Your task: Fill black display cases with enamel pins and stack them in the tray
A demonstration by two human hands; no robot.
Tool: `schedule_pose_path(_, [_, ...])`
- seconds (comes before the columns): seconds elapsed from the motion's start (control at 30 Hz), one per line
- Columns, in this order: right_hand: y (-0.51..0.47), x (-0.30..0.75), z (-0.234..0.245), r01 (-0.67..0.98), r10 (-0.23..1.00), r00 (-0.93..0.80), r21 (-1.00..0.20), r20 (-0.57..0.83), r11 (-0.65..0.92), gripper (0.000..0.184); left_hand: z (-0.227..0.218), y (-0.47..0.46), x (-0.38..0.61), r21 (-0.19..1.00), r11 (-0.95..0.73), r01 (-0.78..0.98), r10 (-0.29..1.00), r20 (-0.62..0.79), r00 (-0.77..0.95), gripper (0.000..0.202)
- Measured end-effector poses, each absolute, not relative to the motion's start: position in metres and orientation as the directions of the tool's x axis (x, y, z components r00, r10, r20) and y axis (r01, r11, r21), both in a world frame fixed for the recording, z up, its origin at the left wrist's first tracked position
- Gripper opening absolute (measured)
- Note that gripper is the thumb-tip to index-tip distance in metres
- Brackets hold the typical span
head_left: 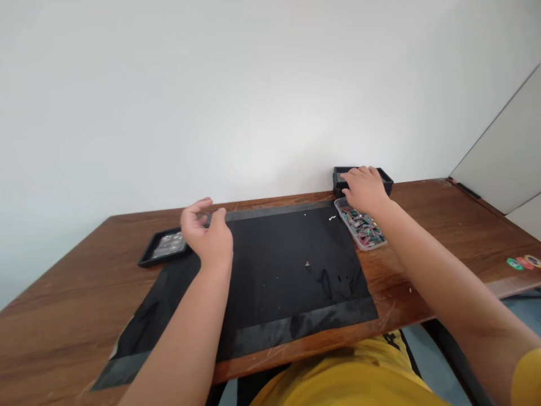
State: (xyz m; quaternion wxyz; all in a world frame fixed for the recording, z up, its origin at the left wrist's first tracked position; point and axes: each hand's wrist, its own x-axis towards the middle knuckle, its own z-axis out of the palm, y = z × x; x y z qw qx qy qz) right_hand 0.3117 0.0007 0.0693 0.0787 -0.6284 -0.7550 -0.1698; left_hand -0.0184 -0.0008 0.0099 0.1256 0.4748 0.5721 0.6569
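Observation:
My left hand [207, 234] is raised over the left side of a black mat [270, 265], fingers curled loosely and apart, with nothing seen in it. Beside it on the left lies a small black tray [147, 254] holding shiny clear or silvery pieces. At the back right, my right hand [366, 189] reaches over another black tray [386, 179], its fingers spread at the tray's opening. Part of that tray's inside is hidden by the hand. Just in front stands a clear plastic container [364, 247] full of small multicoloured pieces, partly covered by my right wrist.
A tiny piece [307, 264] and a white scrap [332, 218] lie on the mat. The mat is on a brown wooden table [76, 270] against a white wall [253, 101]. Round coloured stickers [524, 263] are near the table's right edge.

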Motion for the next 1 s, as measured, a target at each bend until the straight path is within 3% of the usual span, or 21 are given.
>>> schedule_pose_path(0.13, [0.015, 0.312, 0.08, 0.959, 0.944, -0.215, 0.237, 0.252, 0.155, 0.024, 0.015, -0.001, -0.011, 0.897, -0.381, 0.227, 0.687, 0.438, -0.58, 0.017])
schedule_pose_path(0.23, [0.012, 0.309, 0.095, 0.949, 0.921, -0.259, 0.252, 0.291, 0.188, 0.02, 0.017, -0.001, -0.009, 0.906, -0.389, 0.168, 0.706, 0.41, -0.578, 0.016])
schedule_pose_path(0.33, [-0.008, 0.291, 0.111, 0.942, 0.85, -0.33, 0.201, 0.41, 0.268, 0.016, 0.017, -0.001, -0.009, 0.922, -0.373, 0.103, 0.747, 0.365, -0.555, 0.018])
schedule_pose_path(0.43, [-0.042, 0.254, 0.112, 0.884, 0.744, -0.441, 0.102, 0.503, 0.455, 0.012, 0.018, -0.001, -0.011, 0.951, -0.309, 0.026, 0.822, 0.281, -0.495, 0.036])
schedule_pose_path(0.5, [-0.063, 0.227, 0.098, 0.78, 0.667, -0.547, 0.017, 0.506, 0.626, 0.01, 0.02, -0.003, -0.014, 0.974, -0.203, -0.097, 0.918, 0.155, -0.364, 0.05])
schedule_pose_path(0.6, [-0.079, 0.198, 0.066, 0.604, 0.598, -0.604, -0.188, 0.527, 0.775, 0.011, 0.023, -0.007, -0.019, 0.966, 0.009, -0.258, 0.999, 0.005, 0.054, 0.069])
schedule_pose_path(0.7, [-0.079, 0.188, 0.043, 0.463, 0.725, -0.353, -0.563, 0.591, 0.684, 0.024, 0.02, -0.012, -0.019, 0.975, 0.008, -0.223, 0.953, 0.06, 0.297, 0.097])
schedule_pose_path(0.77, [-0.078, 0.189, 0.037, 0.297, 0.807, -0.196, -0.751, 0.557, 0.59, 0.032, 0.016, -0.016, -0.015, 0.981, -0.039, -0.191, 0.911, 0.114, 0.397, 0.115])
schedule_pose_path(0.87, [-0.078, 0.193, 0.038, 0.031, 0.871, -0.167, -0.88, 0.462, 0.473, 0.036, 0.013, -0.022, -0.004, 0.985, -0.028, -0.169, 0.831, 0.117, 0.543, 0.124])
schedule_pose_path(1.0, [-0.082, 0.196, 0.044, -0.204, 0.92, -0.232, -0.94, 0.317, 0.273, 0.039, 0.019, -0.035, 0.011, 0.989, -0.003, -0.147, 0.771, 0.096, 0.629, 0.119])
